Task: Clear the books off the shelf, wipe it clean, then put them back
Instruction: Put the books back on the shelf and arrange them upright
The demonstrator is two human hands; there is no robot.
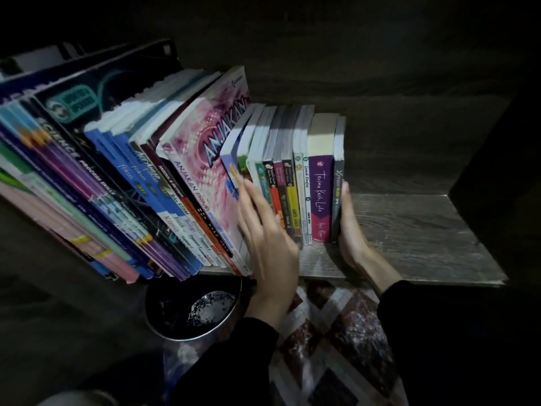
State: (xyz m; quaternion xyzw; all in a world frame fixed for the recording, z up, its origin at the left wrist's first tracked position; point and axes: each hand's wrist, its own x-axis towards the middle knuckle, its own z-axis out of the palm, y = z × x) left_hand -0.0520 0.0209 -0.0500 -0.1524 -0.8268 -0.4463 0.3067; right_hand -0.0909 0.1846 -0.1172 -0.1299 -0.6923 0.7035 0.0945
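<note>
Pressing inward from both sides, my two hands bracket one short row of books on the single wooden shelf, whose bare board runs on to the outside of my right hand. Beyond my left hand, a long rank of tall workbooks leans away from it. There are well over a dozen, too tightly packed and blurred at the far end for an exact count. Spines there read "SCIENCE PROCESS SKILLS", "Fokus" on several blue ones, "Kimia" and "STPM". The nearest of them to my left fingers is one pink book marked "ANJAKAN" on its cover and "ANJAKAN PRIMA" on its spine. Under my wrists lies one patterned cloth of dark red and pale diamonds. One dark round bowl sits just below my left wrist, something glinting inside. Between my palms stand about ten small books, upright. My left hand is spread, its straight fingers lying across the spines at that end. My right hand is flat and uncurled, its palm against the outer cover of the last one, a thin grey book. Next to that is one purple book reading "Terima Kasih, Luka", then a white spine reading "Lawak Kampus".
</note>
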